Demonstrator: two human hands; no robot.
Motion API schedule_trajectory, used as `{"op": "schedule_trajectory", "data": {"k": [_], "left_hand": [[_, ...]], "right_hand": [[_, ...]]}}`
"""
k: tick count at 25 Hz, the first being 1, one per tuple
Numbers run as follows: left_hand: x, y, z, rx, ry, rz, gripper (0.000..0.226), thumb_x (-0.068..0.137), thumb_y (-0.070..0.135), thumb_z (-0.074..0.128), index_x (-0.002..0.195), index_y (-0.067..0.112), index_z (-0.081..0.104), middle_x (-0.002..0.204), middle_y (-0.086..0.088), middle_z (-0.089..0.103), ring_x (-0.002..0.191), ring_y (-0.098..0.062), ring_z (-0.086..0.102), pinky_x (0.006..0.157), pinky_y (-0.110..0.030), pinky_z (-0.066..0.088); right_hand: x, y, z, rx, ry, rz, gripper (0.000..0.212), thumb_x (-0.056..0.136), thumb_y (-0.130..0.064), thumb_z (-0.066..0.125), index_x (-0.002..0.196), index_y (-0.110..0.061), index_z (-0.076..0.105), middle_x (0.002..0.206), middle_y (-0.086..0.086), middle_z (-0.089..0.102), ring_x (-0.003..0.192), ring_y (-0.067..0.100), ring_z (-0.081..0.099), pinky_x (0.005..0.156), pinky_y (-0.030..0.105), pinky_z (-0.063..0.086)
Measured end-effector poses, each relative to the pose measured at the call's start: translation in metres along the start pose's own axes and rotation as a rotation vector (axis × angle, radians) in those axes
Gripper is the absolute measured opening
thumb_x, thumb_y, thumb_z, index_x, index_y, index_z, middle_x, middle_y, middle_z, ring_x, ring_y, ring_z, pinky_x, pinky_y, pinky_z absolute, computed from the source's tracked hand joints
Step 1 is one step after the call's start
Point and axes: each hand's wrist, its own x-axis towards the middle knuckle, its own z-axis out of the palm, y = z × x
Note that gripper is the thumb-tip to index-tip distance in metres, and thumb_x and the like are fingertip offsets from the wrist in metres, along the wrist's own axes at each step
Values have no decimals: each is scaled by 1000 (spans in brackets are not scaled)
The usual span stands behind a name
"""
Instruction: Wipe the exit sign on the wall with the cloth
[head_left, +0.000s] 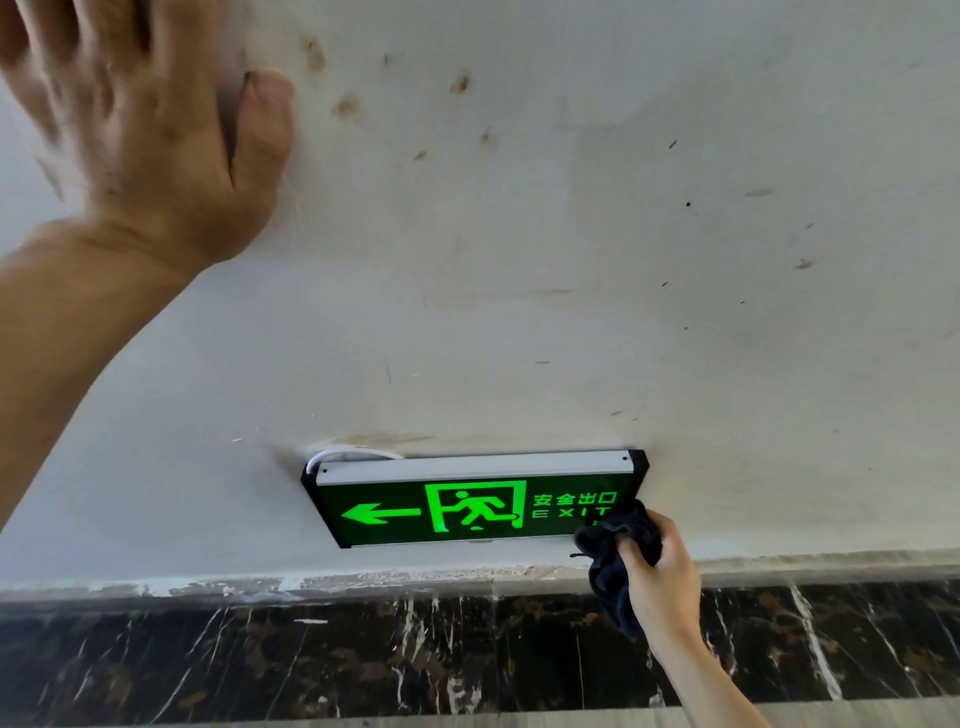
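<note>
Exit sign (470, 506), a flat black box with a glowing green face and a pale grey strip along its top, fixed low on the white wall (519, 286), just above the dark marble skirting band (363, 654). Lit up. Green arrow pointing to the sign's left end, then a green running figure in a door frame, then four green Chinese characters reading 安全出口, and under them the word EXIT in green capitals. No brand name to be seen. Thin white wire (332, 457) looping out from behind the top left corner.

Dark blue, soft, bunched-up cloth (615, 558) touching the sign's lower right corner, covering a little of the face just past the T of EXIT. Rest of the cloth hanging down below the sign. Right hand (660, 571) closed tight round the cloth, grip full of fabric, fingers curled over it.

Wiping looks only just begun, or at one end of a stroke: cloth on the right corner only. Most of the green face, the arrow end and the grey top strip not under the cloth now. Hard to tell from here which parts are clean already. Likely left to do: a pass across the face toward the arrow, then the top strip and edges.

Left hand (150, 130) up high and well apart from the sign, flat on the wall, fingers spread wide, holding nothing, a bit blurred. Wall around it marked with brown spots and small dark scuffs.
</note>
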Motion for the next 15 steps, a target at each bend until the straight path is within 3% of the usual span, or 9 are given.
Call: {"op": "schedule_trajectory", "data": {"k": [5,7,10,12,15], "left_hand": [[9,15,-18,34,77,120,48,101,50,33,142,30,16,144,-21,40,128,-40,42,103,-62,35],[14,27,-31,10,79,109,44,101,50,31,138,30,19,137,-21,43,121,-43,47,97,-63,39],[15,47,-50,-7,72,114,43,100,53,26,132,24,26,125,-23,49,107,-44,52,89,-63,43],[16,53,-58,-2,60,121,46,100,54,23,129,19,29,125,-27,51,108,-45,51,90,-64,42],[14,55,-63,15,13,95,48,99,56,19,127,19,28,127,-32,53,112,-49,50,92,-65,40]], "right_hand": [[-6,30,-3,-226,-234,198,19,81,-17,68,94,-29,60,82,-10,67,79,9,62,60,23,42],[-17,44,0,-192,-223,331,23,79,-13,70,99,-19,63,87,-1,68,83,17,62,70,33,47],[-24,55,11,279,-97,596,36,83,-2,66,118,-5,59,106,24,66,102,40,61,89,46,46],[-25,47,17,581,-109,727,36,89,-5,58,125,-8,57,118,29,62,110,45,58,88,48,45],[-22,26,20,924,-205,771,38,93,-7,45,130,-9,53,117,24,62,98,39,60,77,46,48]]}}
